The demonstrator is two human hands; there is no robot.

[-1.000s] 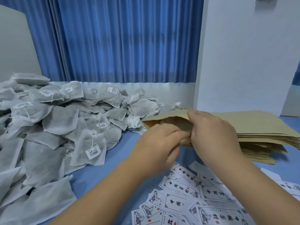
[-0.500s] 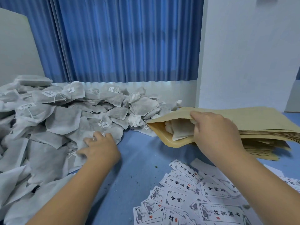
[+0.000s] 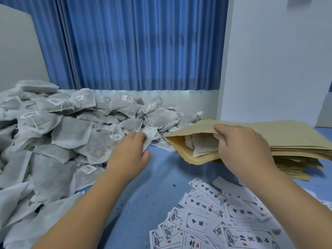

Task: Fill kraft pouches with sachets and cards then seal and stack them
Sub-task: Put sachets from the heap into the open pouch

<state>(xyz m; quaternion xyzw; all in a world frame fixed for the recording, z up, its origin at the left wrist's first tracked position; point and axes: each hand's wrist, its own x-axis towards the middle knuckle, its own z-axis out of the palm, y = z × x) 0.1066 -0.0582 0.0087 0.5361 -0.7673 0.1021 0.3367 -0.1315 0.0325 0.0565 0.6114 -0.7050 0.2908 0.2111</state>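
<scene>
Gripping a white sachet (image 3: 149, 136), the left hand (image 3: 128, 153) sits just beside the kraft pouch (image 3: 195, 127) that the right hand (image 3: 241, 146) pinches open.

I record one tan kraft paper pouch (image 3: 194, 127) lying on its side, mouth open to the left, its upper lip pinched up by the right hand (image 3: 242, 146). Flat white fabric sachets (image 3: 203, 146) sit inside it. Beneath and right of that pouch: a stack of flat kraft pouches (image 3: 296, 150). Left of it: a heap of grey-white labelled sachets (image 3: 71, 133), with one crumpled white sachet (image 3: 148, 139) gripped by the left hand (image 3: 129, 155). Nearer me than the pouch: scattered white printed cards (image 3: 215, 221), overlapping.
</scene>
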